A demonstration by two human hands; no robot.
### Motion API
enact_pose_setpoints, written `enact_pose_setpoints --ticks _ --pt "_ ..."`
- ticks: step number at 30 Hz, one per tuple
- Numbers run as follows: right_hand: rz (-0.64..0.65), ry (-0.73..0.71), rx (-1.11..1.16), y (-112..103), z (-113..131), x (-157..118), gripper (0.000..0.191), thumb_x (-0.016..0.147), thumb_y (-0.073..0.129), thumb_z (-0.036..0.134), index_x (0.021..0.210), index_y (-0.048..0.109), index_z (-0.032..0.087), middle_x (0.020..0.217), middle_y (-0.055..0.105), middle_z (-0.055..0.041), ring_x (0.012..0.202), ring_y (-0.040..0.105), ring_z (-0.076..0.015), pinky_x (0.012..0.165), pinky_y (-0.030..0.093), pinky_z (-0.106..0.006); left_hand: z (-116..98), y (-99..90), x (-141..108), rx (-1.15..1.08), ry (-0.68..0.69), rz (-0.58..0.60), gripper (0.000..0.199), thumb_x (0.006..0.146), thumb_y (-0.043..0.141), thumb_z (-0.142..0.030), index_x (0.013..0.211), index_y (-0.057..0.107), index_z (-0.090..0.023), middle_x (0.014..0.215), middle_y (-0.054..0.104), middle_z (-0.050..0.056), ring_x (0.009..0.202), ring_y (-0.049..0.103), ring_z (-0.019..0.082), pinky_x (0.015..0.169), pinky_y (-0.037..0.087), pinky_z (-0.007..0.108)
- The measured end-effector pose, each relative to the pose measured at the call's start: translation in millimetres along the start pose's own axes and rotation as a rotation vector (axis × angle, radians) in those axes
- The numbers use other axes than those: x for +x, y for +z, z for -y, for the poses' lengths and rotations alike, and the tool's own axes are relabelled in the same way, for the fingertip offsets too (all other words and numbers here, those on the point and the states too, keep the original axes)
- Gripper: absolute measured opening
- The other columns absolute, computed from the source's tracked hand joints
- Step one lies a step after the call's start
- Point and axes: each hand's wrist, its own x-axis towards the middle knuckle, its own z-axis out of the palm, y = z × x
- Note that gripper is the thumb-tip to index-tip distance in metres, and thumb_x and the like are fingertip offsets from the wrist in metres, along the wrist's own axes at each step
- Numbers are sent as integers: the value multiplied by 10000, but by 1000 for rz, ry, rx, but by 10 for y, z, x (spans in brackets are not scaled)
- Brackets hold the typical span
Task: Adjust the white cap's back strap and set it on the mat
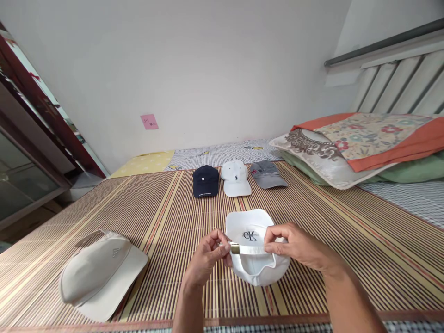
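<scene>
A white cap [258,273] with dark "CK" lettering rests on the striped bamboo mat [166,282], brim pointing away from me and its back strap facing me. My left hand [208,254] pinches the strap's left end beside a brass-coloured buckle [235,249]. On the strap's right end, the thumb and fingers of my right hand [294,245] are closed. The strap [252,250] runs straight between both hands, above the cap's rear opening.
A beige cap [100,273] lies at the left. Farther back stand a navy cap [206,181], a white cap [236,178] and a grey cap [268,174] in a row. Pillows [329,157] are at the back right, near a radiator [402,81].
</scene>
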Motion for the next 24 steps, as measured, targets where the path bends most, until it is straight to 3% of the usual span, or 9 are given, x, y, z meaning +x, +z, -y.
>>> enact_pose_setpoints --ticks 8,14,17,24 --pt "0 -27 15 1 -55 11 251 895 727 416 780 725 193 747 683 8 685 561 -140 649 415 -268 -5 2 8 12 13 -23 303 880 814 -375 812 617 -155 759 647 -7 556 616 82 550 499 207" --pt "-18 -38 14 -7 -121 11 287 902 722 454 782 712 193 762 674 -2 724 579 -155 676 430 -278 -51 -4 -14 33 -46 -49 310 857 833 -392 908 634 -160 709 608 -37 486 514 52 474 410 177" --pt "-20 -32 5 -5 -117 17 272 898 705 436 773 703 195 754 667 -1 723 575 -156 681 425 -283 -82 -2 -29 53 -56 -27 311 872 815 -409 971 673 -151 719 617 -24 513 521 60 505 418 188" --pt "-8 -28 11 -20 -145 6 260 887 729 443 811 734 195 763 672 -1 713 571 -153 660 424 -272 -59 -6 -18 69 -40 -41 295 882 797 -424 894 696 -147 642 621 -14 534 542 86 556 450 213"
